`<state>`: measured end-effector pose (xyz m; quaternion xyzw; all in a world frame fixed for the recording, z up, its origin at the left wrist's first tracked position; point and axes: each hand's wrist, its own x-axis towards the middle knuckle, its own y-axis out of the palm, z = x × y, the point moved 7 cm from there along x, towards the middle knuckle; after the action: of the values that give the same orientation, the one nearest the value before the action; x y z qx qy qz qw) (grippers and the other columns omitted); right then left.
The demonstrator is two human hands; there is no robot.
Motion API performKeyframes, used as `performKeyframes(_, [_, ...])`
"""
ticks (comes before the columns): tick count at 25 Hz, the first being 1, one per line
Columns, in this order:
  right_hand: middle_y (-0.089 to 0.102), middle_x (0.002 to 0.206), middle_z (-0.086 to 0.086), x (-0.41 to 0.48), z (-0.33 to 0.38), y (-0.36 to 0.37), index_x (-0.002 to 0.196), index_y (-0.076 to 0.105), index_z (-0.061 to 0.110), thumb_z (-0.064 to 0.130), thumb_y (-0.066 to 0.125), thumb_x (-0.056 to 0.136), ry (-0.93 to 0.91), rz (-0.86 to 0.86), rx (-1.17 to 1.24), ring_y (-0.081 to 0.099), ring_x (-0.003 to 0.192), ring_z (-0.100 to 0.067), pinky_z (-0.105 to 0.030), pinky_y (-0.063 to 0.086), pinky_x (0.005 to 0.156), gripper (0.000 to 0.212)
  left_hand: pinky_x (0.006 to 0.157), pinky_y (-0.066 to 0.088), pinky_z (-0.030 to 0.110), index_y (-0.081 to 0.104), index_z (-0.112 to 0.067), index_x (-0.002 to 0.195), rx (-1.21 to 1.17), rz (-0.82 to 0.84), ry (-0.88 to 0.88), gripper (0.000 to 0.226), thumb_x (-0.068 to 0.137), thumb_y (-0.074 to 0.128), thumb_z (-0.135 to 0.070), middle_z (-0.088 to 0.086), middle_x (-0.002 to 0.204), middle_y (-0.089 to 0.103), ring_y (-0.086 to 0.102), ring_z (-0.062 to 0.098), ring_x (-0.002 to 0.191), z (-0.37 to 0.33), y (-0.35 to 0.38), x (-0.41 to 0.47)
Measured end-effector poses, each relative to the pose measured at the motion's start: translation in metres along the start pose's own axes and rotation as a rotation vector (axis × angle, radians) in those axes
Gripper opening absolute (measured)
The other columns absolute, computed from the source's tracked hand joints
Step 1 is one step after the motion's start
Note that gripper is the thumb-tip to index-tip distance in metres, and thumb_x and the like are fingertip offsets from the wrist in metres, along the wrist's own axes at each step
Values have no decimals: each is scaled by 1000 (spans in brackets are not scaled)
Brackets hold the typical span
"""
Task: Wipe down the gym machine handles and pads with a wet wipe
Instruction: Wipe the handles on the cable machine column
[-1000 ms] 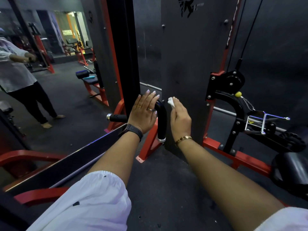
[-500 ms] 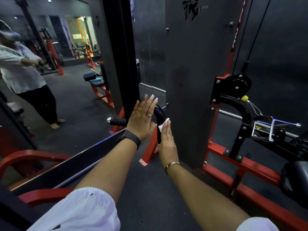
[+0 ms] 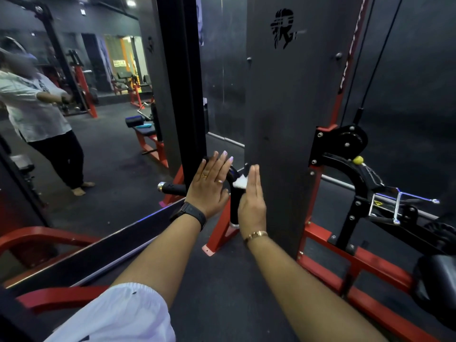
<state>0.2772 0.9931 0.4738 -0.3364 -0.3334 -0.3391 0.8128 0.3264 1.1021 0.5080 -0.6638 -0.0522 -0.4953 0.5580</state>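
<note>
A black curved machine handle (image 3: 235, 201) with a chrome end cap sticks out in front of me, its left grip (image 3: 172, 188) pointing left. My left hand (image 3: 209, 187) rests flat on the bend of the handle, fingers straight. My right hand (image 3: 251, 201) has straight fingers and presses a white wet wipe (image 3: 239, 181) against the right side of the handle's vertical part. Most of the wipe is hidden behind my palm.
A grey weight-stack cover (image 3: 291, 119) stands just right of the handle. Red frame rails (image 3: 355, 265) and a black pulley arm (image 3: 345, 164) with a chrome cable attachment (image 3: 399, 201) lie to the right. A mirror on the left shows a person (image 3: 42, 119) and benches.
My right hand slid down the handle from its top bend to the vertical part, with its fingers now straight against the wipe. My left hand stayed on the bend.
</note>
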Motion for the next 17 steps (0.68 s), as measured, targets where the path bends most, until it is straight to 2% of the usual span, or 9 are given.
performKeyframes(2, [39, 147, -13, 12, 10, 4, 142, 35, 6, -19, 49, 80, -72, 16, -62, 41, 131, -17, -23, 39, 98, 69, 116, 15, 47, 38, -14, 143, 18, -18, 19, 57, 88, 36, -28, 6, 151, 35, 23, 23, 142, -6, -2, 3])
performKeyframes(4, [35, 149, -11, 2, 10, 16, 143, 34, 3, -20, 56, 78, -121, 105, -96, 34, 134, -14, -27, 37, 103, 72, 115, 18, 45, 46, -16, 138, 56, 14, 80, 51, 90, 36, -28, 3, 147, 42, 30, 22, 140, -12, -2, 8])
performKeyframes(6, [28, 152, -8, -17, 2, 21, 145, 28, 3, -23, 58, 74, -153, 167, -126, 27, 137, -12, -30, 35, 108, 81, 115, 18, 43, 47, -17, 137, 86, 53, 135, 50, 90, 36, -29, 2, 146, 44, 31, 21, 140, -12, 0, 8])
performKeyframes(9, [23, 155, -5, -36, -20, 19, 147, 25, 6, -27, 57, 67, -177, 283, -190, 24, 140, -14, -24, 27, 108, 93, 115, 19, 43, 43, -17, 141, 115, 61, 168, 51, 92, 34, -32, 1, 148, 41, 27, 22, 141, -8, -3, 6])
performKeyframes(13, [18, 151, 4, -63, -34, 15, 146, 29, 9, -21, 52, 77, -134, 384, -159, 37, 135, -23, -33, 40, 104, 79, 115, 18, 43, 41, -18, 142, 123, 54, 189, 51, 93, 34, -33, 1, 149, 39, 24, 22, 142, -7, -4, 3])
performKeyframes(15, [29, 149, 0, -56, -29, 8, 144, 35, 6, -16, 46, 83, 14, 249, -85, 46, 129, -26, -17, 30, 108, 66, 115, 19, 43, 39, -19, 143, 118, 40, 202, 51, 94, 35, -32, 1, 150, 38, 23, 22, 143, -6, -2, 2])
performKeyframes(17, [39, 146, -11, -35, -20, -2, 140, 39, 1, -17, 42, 83, 174, 60, -7, 45, 129, -25, -1, 14, 105, 60, 115, 21, 44, 37, -19, 144, 122, 8, 231, 51, 95, 36, -31, 1, 150, 38, 24, 22, 142, -6, -1, 3])
